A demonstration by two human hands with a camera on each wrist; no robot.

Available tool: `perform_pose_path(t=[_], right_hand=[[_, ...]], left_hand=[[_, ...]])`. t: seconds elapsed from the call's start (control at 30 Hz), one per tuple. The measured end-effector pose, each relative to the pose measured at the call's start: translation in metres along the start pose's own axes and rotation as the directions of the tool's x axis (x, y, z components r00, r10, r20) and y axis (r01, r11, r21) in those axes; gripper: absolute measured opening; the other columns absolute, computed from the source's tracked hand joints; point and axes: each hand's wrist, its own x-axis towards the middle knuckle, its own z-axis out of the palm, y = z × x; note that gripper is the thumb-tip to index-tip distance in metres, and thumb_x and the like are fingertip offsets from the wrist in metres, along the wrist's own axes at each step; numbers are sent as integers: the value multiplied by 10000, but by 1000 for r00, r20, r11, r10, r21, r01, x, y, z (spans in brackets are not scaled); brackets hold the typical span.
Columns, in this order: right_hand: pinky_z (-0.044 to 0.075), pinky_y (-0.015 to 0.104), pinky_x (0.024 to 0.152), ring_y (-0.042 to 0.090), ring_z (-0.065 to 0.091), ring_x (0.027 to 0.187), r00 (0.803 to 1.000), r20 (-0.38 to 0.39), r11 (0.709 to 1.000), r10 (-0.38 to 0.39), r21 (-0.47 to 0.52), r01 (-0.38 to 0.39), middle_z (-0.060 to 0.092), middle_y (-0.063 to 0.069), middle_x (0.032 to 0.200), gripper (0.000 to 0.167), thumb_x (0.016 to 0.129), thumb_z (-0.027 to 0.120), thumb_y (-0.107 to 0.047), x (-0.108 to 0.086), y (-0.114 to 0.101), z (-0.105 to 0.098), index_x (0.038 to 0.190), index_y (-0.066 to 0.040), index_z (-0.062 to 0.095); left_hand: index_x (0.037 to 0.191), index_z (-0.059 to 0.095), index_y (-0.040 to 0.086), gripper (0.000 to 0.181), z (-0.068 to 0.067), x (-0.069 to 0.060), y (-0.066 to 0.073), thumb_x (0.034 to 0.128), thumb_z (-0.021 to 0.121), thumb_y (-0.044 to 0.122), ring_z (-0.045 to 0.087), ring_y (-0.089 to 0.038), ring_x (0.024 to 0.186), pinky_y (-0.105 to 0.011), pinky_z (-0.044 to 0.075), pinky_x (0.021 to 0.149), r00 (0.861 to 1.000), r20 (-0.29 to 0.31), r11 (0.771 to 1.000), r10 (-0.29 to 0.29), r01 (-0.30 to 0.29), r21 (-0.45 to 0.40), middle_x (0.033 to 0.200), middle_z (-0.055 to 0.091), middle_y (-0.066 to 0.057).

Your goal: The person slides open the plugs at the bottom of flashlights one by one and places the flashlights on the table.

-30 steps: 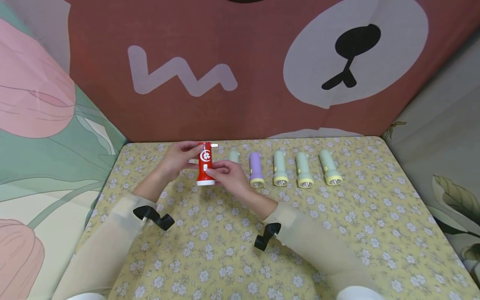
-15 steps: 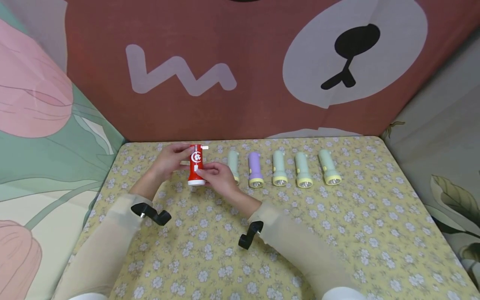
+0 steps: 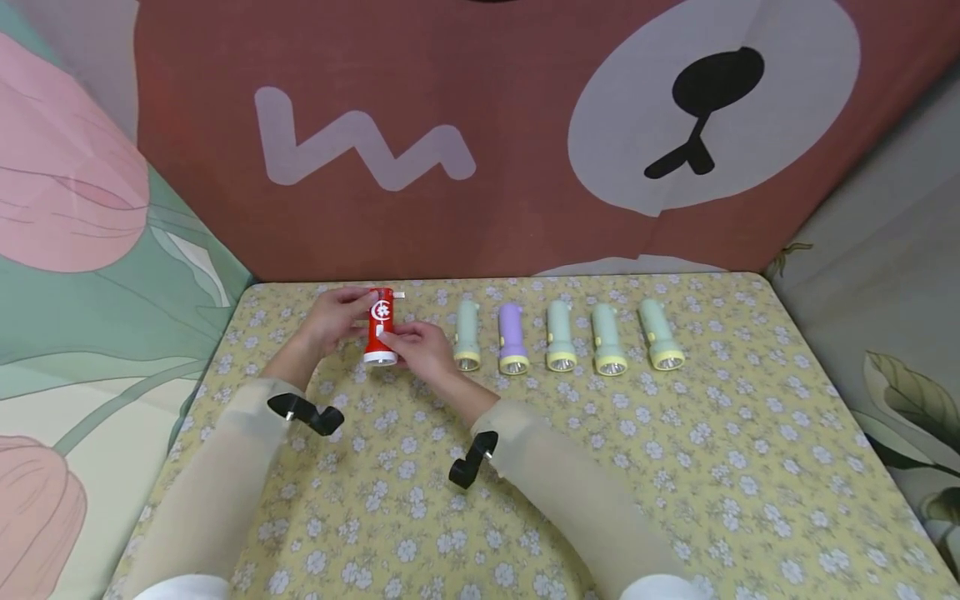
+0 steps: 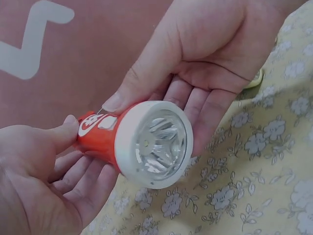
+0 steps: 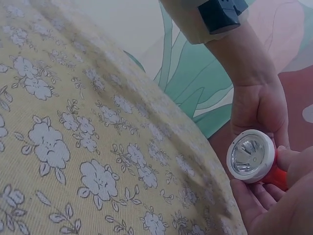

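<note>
The wall (image 3: 525, 225) is blocking everything behind the table (image 3: 420, 533). Five torches (image 3: 559, 333) are sitting in a row on the right, leaving just skinny gaps between them. The right hand (image 3: 425, 354) is plugging the lane between that row and the red torch (image 3: 380, 329), and the left hand (image 3: 328, 321) is covering the red one's other side. Plenty of room is lying between the forearms (image 3: 573, 492) and past the row's right end.

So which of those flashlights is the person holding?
The red flashlight, held by the left hand and right hand; the purple flashlight and four pale green flashlights lie in a row on the flowered cloth.
</note>
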Motion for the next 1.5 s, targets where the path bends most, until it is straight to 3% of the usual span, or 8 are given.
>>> perform_pose_path(t=[0.17,0.5,0.63,0.83,0.97,1.23,1.5], right_hand=[[614,470,809,156,701,764,1000,-16,1000,20,-1,-20,750,129,966,302,942,763,-195,4,2,6,1133,30,698],[616,365,687,177,689,709,995,-78,992,67,-102,-75,724,48,908,300,938,771,-274,14,10,12,1086,-15,737],[589,305,629,176,680,690,993,-104,988,60,-135,-73,727,57,893,278,941,767,-271,17,14,14,1053,-17,748],[534,220,559,125,642,637,991,-120,985,52,-155,-71,729,61,862,264,939,768,-253,20,19,16,1030,-5,754],[503,201,549,106,614,621,989,-146,968,37,-239,-71,733,52,849,287,925,778,-285,21,17,18,1009,-11,768],[509,225,632,123,635,748,986,-167,925,17,-371,-79,758,36,898,287,929,765,-326,24,15,20,991,-48,798],[476,226,574,110,611,690,989,-145,895,26,-437,-87,753,23,883,299,953,735,-351,25,13,23,1003,-63,799]], left_hand=[[1484,479,-13,587,-3,6,-7,1040,598,351,600,-321,1193,-382,580,932,1000,-26,1000,-17,17,2,1405,532,-228],[1418,525,-66,536,-6,21,-22,1033,624,293,657,-50,823,-284,608,788,998,-65,1000,-9,8,-6,1247,614,-178],[1395,537,-83,505,-6,28,-26,1026,638,247,651,-43,791,-252,604,727,997,-66,999,-28,26,-30,1187,624,-149],[1409,527,-77,499,-6,32,-29,1034,627,237,660,-51,790,-260,610,717,997,-49,998,-56,55,-22,1238,615,-192],[1410,524,-81,496,-8,34,-33,1036,624,229,669,-51,783,-255,609,720,997,-40,998,-61,60,-27,1221,623,-196],[1392,532,-89,499,-8,37,-36,1031,633,241,670,-58,792,-259,611,728,997,-43,997,-68,67,-29,1231,615,-199],[1377,540,-110,496,-10,38,-39,1015,658,209,670,-50,746,-257,613,699,996,-60,998,-59,56,-41,1021,671,-82]])
